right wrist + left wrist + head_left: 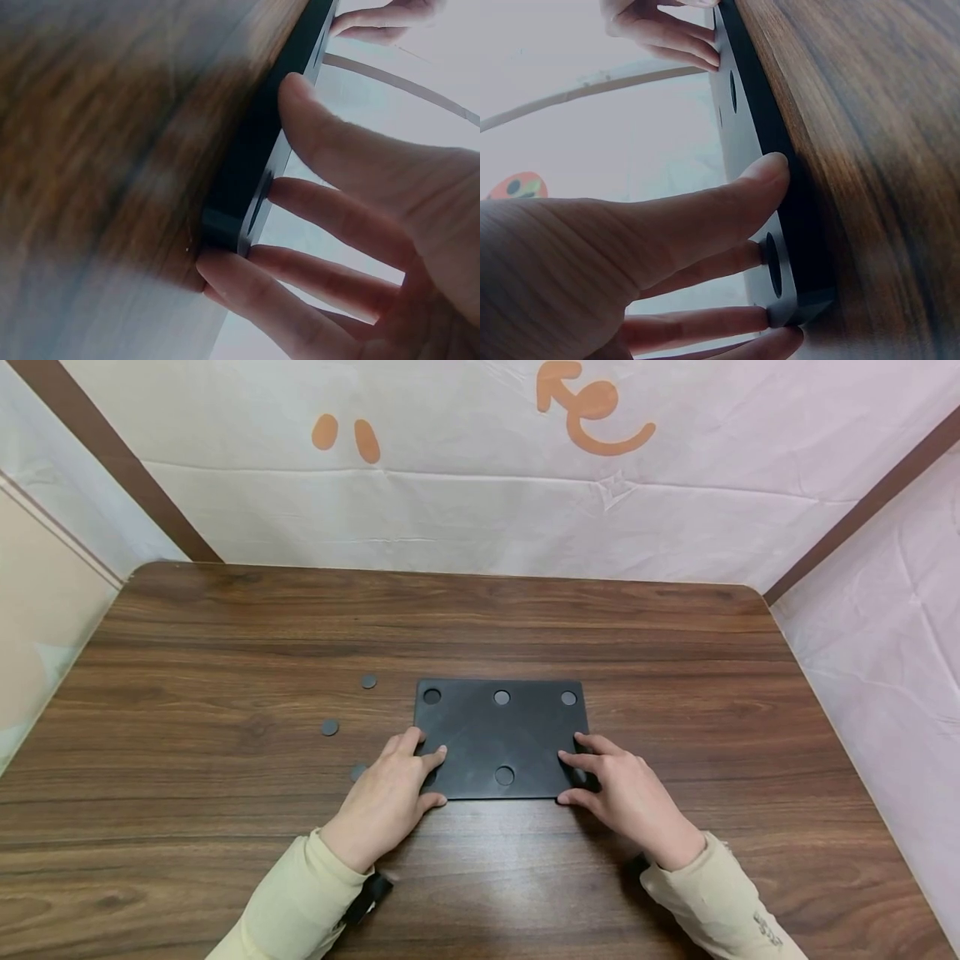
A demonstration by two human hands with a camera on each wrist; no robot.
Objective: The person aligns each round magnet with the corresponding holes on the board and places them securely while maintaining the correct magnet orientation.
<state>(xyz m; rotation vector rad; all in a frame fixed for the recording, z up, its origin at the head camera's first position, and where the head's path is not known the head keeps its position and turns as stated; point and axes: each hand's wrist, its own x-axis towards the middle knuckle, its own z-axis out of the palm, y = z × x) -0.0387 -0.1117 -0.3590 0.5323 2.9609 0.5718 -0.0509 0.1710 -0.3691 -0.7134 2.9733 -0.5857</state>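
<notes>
A flat black board with round recesses lies on the table. My left hand grips its near left corner: in the left wrist view the thumb presses the front edge, with fingers on the top and the side. The right hand holds the near right corner in a similar way, its thumb on the front edge in the right wrist view. Along the far side, the left recess looks dark; the middle one and the right one look greyer. Both hands partly cover the near corner recesses.
Left of the board lie small dark grey discs: one at the back, another farther left, and a third disc partly hidden by the left hand. The wooden table ends at a pale fabric wall.
</notes>
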